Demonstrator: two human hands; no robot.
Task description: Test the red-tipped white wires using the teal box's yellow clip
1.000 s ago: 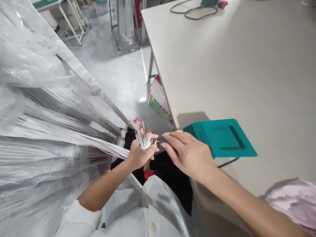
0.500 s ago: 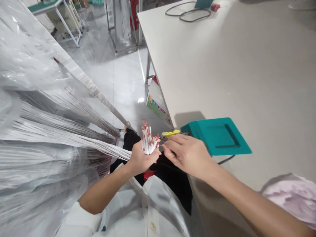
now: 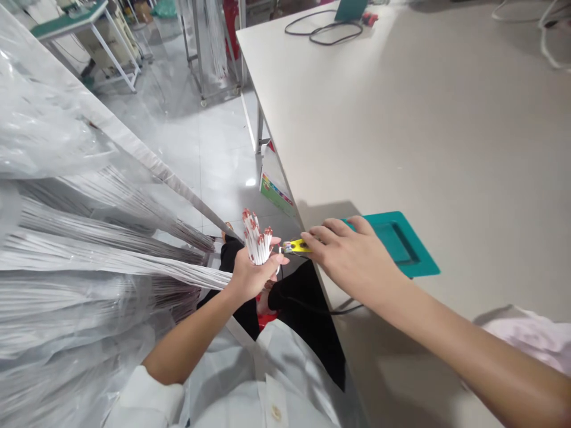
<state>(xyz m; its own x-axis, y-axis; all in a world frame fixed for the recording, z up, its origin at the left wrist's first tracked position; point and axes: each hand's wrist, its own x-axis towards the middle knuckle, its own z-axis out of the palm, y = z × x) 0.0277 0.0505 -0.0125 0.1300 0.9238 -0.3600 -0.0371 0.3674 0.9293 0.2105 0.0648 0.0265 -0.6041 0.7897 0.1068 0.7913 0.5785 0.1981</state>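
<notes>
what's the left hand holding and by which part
The left hand holds a bundle of thin white wires with reddish tips, gripped just below those tips.

Bright, cool light spreads over the broad off-white desk [image 3: 423,131], pooling near its far edge; the glossy pale tiled floor [image 3: 218,148] shows a hot glint, the crinkled clear plastic sheeting [image 3: 49,113] looks smeary, and wide-angle stretch pulls the borders.

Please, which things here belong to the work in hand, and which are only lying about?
In the work, it seems:
- white wires, in left hand
- yellow tool, at right hand
- green stand

Lying about, apparently:
- pink cloth
- looped black cable
</notes>
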